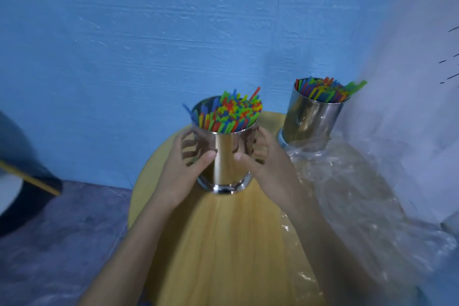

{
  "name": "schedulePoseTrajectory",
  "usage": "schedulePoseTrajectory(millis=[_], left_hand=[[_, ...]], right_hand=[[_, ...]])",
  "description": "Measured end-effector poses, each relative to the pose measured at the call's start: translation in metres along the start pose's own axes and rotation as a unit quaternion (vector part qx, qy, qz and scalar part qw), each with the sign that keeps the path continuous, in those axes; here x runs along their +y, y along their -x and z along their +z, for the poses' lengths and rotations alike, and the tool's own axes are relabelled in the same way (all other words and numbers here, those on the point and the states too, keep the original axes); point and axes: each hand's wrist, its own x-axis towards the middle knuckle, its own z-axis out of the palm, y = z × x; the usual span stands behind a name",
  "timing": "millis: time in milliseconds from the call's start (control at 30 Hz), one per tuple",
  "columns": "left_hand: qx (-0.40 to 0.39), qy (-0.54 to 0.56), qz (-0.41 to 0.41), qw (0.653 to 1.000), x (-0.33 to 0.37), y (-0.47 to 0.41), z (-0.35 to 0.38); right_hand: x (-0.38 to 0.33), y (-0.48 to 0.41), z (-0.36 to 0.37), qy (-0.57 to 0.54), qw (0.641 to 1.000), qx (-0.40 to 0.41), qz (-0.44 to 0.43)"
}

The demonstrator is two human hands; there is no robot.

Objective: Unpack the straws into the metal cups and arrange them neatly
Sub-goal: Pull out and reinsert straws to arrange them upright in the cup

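The near cup [224, 161] and far cup [310, 119] are mirror-bright silver steel, the near one carrying a yellow band reflected from the table [223, 243], itself pale yellow wood with straight grain. The straws [231, 113] in both are plain red, green, blue and yellow, mixed. The wall [149, 32] is streaked sky blue; the floor [62, 231] mottled grey-purple.

Blue wall [149, 32] fills everything from ten o'clock round to one, rough and streaky, evenly lit with no hard shadows. Over at three o'clock a pale, whitish wall [422, 119] meets it in the corner. Down at six, a round wooden table [223, 243], yellow grain running toward us. Seven to eight o'clock, mottled grey-purple floor [62, 243]. At nine, a dark blurred object [24, 151] crossed by a yellow stripe.
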Motion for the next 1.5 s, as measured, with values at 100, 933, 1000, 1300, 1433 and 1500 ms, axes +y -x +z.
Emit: schedulePoseTrajectory(millis=[100, 933, 1000, 1300, 1433, 1500], left_hand=[[-0.024, -0.011, 0.001, 1.000, 0.007, 0.044, -0.017], [-0.230, -0.025, 0.085, 0.969, 0.116, 0.107, -0.011], [-0.212, 0.010, 0.075, 0.974, 0.120, 0.102, -0.009], [-0.156, 0.049, 0.064, 0.984, 0.119, 0.102, -0.006], [-0.146, 0.055, 0.056, 0.986, 0.117, 0.103, -0.011], [-0.147, 0.051, 0.057, 0.986, 0.117, 0.103, -0.011]], right_hand=[[-0.008, 0.040, -0.006, 0.018, 0.999, -0.027, 0.007], [-0.050, 0.116, -0.064, -0.056, 0.986, -0.075, -0.140], [-0.055, 0.109, -0.063, -0.056, 0.989, -0.046, -0.125], [-0.058, 0.102, -0.060, -0.107, 0.987, -0.039, -0.113], [-0.050, 0.104, -0.069, -0.085, 0.987, -0.042, -0.129], [-0.047, 0.106, -0.073, -0.075, 0.988, -0.036, -0.129]])
